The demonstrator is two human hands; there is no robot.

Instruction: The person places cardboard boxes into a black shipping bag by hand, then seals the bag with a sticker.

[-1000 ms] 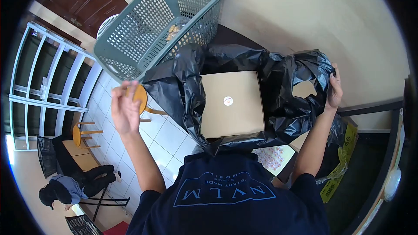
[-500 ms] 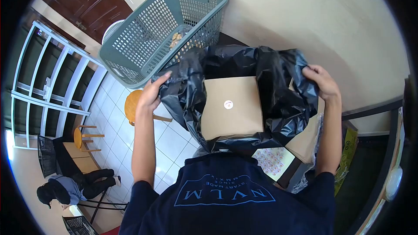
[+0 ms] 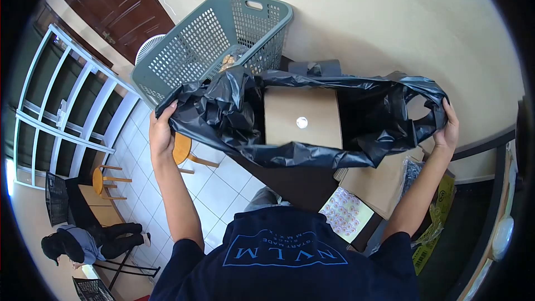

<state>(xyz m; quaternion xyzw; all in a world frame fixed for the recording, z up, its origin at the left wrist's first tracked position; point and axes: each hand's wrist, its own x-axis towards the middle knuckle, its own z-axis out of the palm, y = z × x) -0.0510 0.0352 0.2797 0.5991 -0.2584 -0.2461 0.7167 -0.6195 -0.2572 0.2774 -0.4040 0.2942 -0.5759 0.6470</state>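
A black plastic bag (image 3: 329, 159) is stretched wide between my two hands, its mouth facing up. My left hand (image 3: 163, 131) grips the bag's left edge, thumb on top. At the opposite end my right hand (image 3: 447, 128) has its fingers closed on the bag's rim. Inside the bag lies a brown cardboard box (image 3: 301, 106) with a round white sticker on its top. The box's lower part is hidden by the bag's front edge.
A grey-green laundry basket (image 3: 184, 44) with small packed items stands behind at left. A sheet of round stickers (image 3: 346, 212) and flat brown cardboard (image 3: 379, 184) lie on the dark table (image 3: 273, 175). Wooden stools (image 3: 181, 147) stand left; another person (image 3: 83, 245) is at far left.
My hands have moved farther apart, pulling the bag's mouth into a long, narrow opening. More of the table and the sticker sheet now shows below the bag.
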